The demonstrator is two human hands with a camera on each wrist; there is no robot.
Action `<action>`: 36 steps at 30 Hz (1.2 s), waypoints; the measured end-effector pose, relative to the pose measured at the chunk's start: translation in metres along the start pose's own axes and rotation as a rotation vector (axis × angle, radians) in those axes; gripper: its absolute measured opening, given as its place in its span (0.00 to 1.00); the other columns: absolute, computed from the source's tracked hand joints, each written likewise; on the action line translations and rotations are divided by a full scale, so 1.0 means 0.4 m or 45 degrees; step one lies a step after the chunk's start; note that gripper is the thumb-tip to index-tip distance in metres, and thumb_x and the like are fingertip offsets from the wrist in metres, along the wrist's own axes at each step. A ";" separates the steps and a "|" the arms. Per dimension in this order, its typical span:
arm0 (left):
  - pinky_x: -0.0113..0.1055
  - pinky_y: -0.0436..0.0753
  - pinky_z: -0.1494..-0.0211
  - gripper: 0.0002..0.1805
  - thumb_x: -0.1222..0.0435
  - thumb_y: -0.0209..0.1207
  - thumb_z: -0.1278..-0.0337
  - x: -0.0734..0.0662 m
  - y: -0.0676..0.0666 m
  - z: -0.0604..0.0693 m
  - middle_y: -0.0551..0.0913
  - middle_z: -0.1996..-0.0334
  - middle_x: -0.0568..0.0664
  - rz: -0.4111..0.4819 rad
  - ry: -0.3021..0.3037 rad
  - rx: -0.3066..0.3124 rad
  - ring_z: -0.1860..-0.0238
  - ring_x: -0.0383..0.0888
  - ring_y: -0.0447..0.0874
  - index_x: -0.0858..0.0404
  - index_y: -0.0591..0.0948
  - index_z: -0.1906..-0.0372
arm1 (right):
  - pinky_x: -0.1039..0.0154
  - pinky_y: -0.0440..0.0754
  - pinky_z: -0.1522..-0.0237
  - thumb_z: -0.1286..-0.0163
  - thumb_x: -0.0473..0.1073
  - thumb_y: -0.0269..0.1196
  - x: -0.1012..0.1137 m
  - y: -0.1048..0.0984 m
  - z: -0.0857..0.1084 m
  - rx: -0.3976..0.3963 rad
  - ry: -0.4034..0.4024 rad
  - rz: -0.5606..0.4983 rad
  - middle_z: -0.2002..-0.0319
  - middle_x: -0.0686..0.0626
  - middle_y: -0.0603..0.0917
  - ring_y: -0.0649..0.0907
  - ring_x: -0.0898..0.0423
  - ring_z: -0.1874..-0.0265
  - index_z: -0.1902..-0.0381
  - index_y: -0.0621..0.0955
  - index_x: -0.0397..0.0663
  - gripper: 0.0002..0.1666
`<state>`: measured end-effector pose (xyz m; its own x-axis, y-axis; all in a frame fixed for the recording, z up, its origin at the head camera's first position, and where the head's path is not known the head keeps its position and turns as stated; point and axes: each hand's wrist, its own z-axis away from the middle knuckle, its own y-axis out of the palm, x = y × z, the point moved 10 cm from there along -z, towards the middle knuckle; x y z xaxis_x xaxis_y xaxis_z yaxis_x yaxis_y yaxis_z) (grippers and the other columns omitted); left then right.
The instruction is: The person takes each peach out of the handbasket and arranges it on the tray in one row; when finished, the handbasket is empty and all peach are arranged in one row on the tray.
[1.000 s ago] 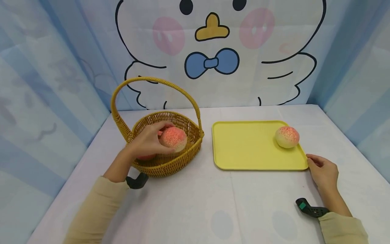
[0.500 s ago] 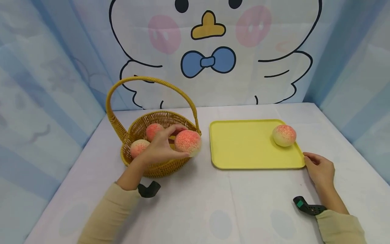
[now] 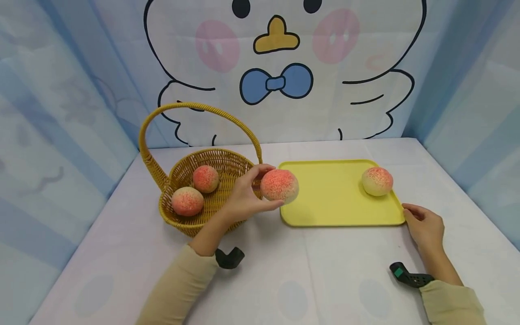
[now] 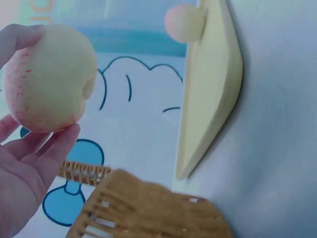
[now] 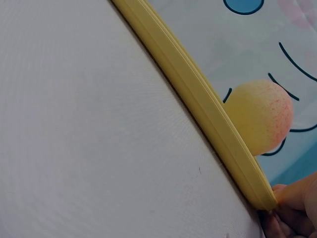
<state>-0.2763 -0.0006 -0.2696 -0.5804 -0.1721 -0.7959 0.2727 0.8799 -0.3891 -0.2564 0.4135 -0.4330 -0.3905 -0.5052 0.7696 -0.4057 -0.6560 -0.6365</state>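
My left hand [image 3: 249, 192] holds a pink-and-cream peach [image 3: 279, 186] between thumb and fingers, above the gap between basket and tray. The left wrist view shows the pale underside of this peach [image 4: 54, 79] and its stem dimple. A yellow tray [image 3: 325, 198] lies flat on the table, one peach [image 3: 377, 181] near its right end. At the tray's near right corner my right hand [image 3: 426, 228] pinches the rim, thumb and fingers about the edge in the right wrist view. Two more peaches, one behind [image 3: 205, 178] and one in front [image 3: 188, 201], sit in the wicker basket [image 3: 221, 155].
The basket's tall arched handle [image 3: 203, 107] rises behind my left hand. A white cloth [image 3: 325, 271] covers the table. Behind it hangs a curtain [image 3: 304, 117] with a cartoon figure, and blue curtains close off both sides.
My left hand has lifted the peach out of the basket and carried it right, to the tray's left edge. The two peaches in the basket have come into view. My right hand stays at the corner.
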 end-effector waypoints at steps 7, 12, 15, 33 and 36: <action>0.38 0.80 0.59 0.36 0.74 0.72 0.68 0.037 0.053 -0.029 0.76 0.53 0.60 0.033 -0.003 -0.051 0.54 0.49 0.75 0.73 0.69 0.47 | 0.83 0.68 0.78 0.29 0.43 0.49 0.010 -0.002 0.008 -0.010 -0.024 -0.022 0.47 0.37 0.74 0.72 0.55 0.61 0.42 0.73 0.34 0.23; 0.34 0.79 0.58 0.37 0.70 0.74 0.70 0.132 0.098 -0.044 0.76 0.53 0.53 0.057 -0.080 -0.078 0.54 0.44 0.75 0.66 0.70 0.46 | 0.83 0.67 0.79 0.29 0.43 0.49 0.014 -0.001 0.012 -0.012 -0.036 -0.019 0.48 0.36 0.74 0.72 0.55 0.61 0.43 0.73 0.34 0.23; 0.32 0.79 0.59 0.37 0.67 0.74 0.69 0.166 0.124 -0.044 0.76 0.53 0.51 0.051 -0.142 -0.062 0.55 0.43 0.75 0.63 0.71 0.46 | 0.83 0.68 0.79 0.29 0.43 0.49 0.013 0.000 0.011 -0.013 -0.033 -0.014 0.48 0.36 0.74 0.72 0.54 0.61 0.42 0.73 0.34 0.23; 0.30 0.77 0.56 0.36 0.61 0.75 0.68 0.280 0.199 -0.036 0.76 0.53 0.51 -0.052 -0.313 0.075 0.53 0.45 0.75 0.61 0.71 0.47 | 0.83 0.68 0.76 0.30 0.42 0.49 0.014 -0.001 0.005 -0.029 -0.066 0.003 0.49 0.37 0.75 0.72 0.55 0.61 0.44 0.74 0.34 0.22; 0.30 0.77 0.56 0.33 0.62 0.74 0.66 0.285 0.204 -0.039 0.76 0.53 0.51 -0.036 -0.315 0.084 0.52 0.46 0.76 0.62 0.72 0.49 | 0.83 0.68 0.76 0.30 0.42 0.49 0.015 -0.005 0.005 -0.031 -0.068 0.000 0.49 0.37 0.75 0.72 0.55 0.61 0.44 0.74 0.34 0.22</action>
<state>-0.3321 0.0585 -0.3850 -0.3851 -0.3062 -0.8706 0.3131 0.8440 -0.4354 -0.2563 0.4106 -0.4271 -0.3461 -0.5347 0.7709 -0.4258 -0.6427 -0.6370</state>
